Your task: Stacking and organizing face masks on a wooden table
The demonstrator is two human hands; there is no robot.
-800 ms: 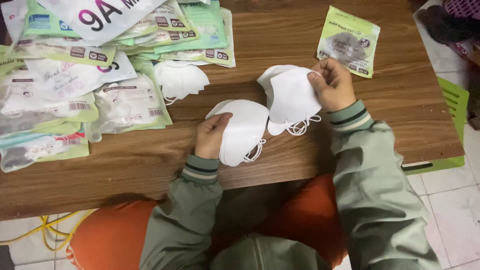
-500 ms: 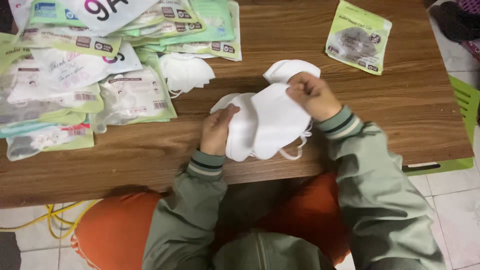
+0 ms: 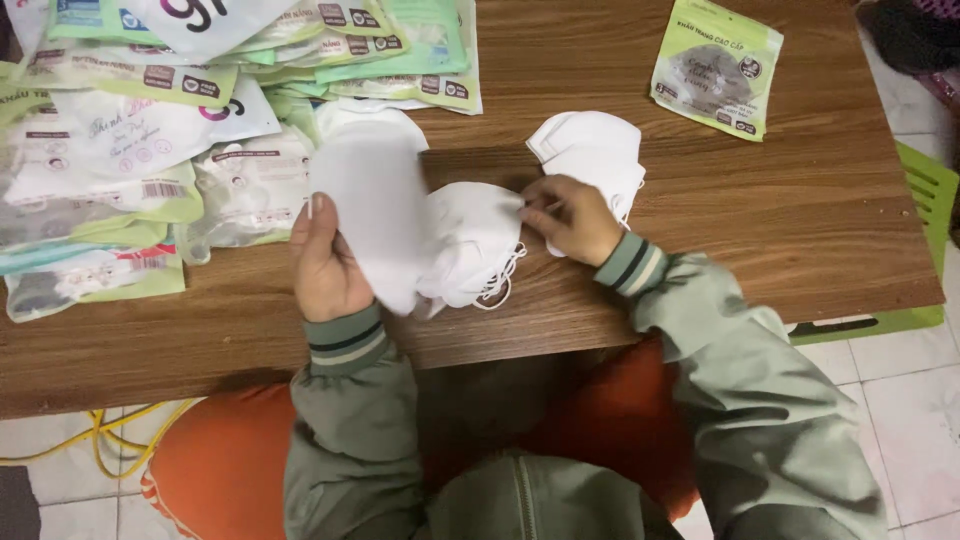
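On the wooden desk (image 3: pixel 760 215) the person's left hand (image 3: pixel 328 262) is raised a little above the near edge, its grip clamped on a white face mask (image 3: pixel 372 215) that is blurred, thumb on the near side and fingertips curled over the left rim, so the mask stands tilted up in front of the packets behind it. The right hand (image 3: pixel 572 218) lies just to the right, its fingers pinched together on the right edge of a second white face mask (image 3: pixel 470 240), which rests against the first one and overlaps it at the middle; its thin ear loops (image 3: pixel 503 275) hang toward the near side over the desk. Just beyond the right hand, touching its knuckles, sits a small stack of folded white masks (image 3: pixel 592 150) lying flat on the wood. The far left of the desk is covered by a loose heap of green and white mask packets (image 3: pixel 120 150), overlapping one another, some with clear windows. A single green packet (image 3: pixel 716 65) lies well apart at the far right, flat and slightly turned. Both arms wear grey-green jacket sleeves with striped cuffs (image 3: pixel 346 342). Below the desk's near edge an orange seat (image 3: pixel 215 460) shows, and a yellow cable (image 3: pixel 95 435) trails on the tiled floor at the near left.
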